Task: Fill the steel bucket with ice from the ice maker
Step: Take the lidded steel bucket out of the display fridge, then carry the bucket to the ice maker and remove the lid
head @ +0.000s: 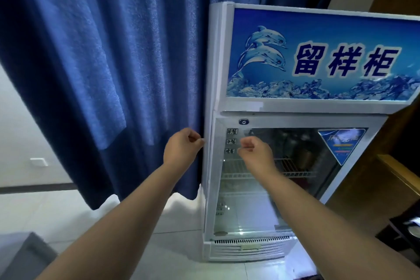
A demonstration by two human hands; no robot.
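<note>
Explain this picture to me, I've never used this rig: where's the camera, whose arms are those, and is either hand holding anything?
No machine here: a person works with bare hands, and the single picture comes from a camera on their head, looking forward and down. Both arms reach toward a white cabinet with a glass door, which looks closed. The left hand has curled fingers at the door's left edge; whether it grips I cannot tell. The right hand is curled in front of the glass and holds nothing. A blue curtain hangs to the left. Shapes behind the glass are too dim to name.
</note>
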